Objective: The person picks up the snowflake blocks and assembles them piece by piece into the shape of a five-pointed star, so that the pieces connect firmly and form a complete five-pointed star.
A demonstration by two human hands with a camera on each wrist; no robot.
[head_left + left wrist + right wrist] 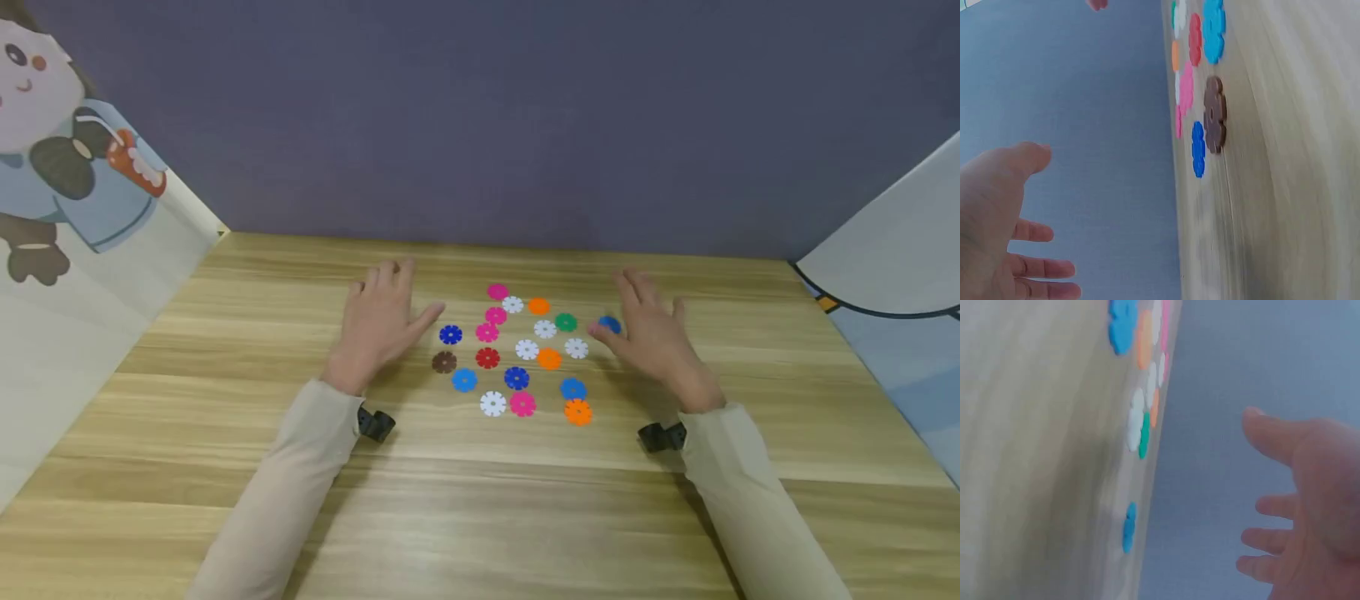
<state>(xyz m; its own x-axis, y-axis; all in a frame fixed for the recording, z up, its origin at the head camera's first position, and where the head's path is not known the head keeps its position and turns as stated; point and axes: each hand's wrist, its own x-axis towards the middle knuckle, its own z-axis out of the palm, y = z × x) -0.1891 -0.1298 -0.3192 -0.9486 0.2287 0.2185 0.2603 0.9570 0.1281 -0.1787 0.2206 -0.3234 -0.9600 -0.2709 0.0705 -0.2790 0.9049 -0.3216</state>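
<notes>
1. Head view: the left hand (pixel 375 325) is well left of the red disc (pixel 487 358), fingers extended, thumb spread wide, holding nothing.
2. Brown disc (pixel 444 362) lies flat on the wooden table (pixel 480 517), left of the red disc.
3. Light-blue disc (pixel 464 381) is left of the red disc and nearer the person.
4. Green disc (pixel 566 322) is right of and beyond the red disc.
5. Right hand (pixel 656 333) is well right of the red disc, fingers loosely extended, thumb out, grasping nothing; the right wrist view shows it raised off the wooden table.
</notes>
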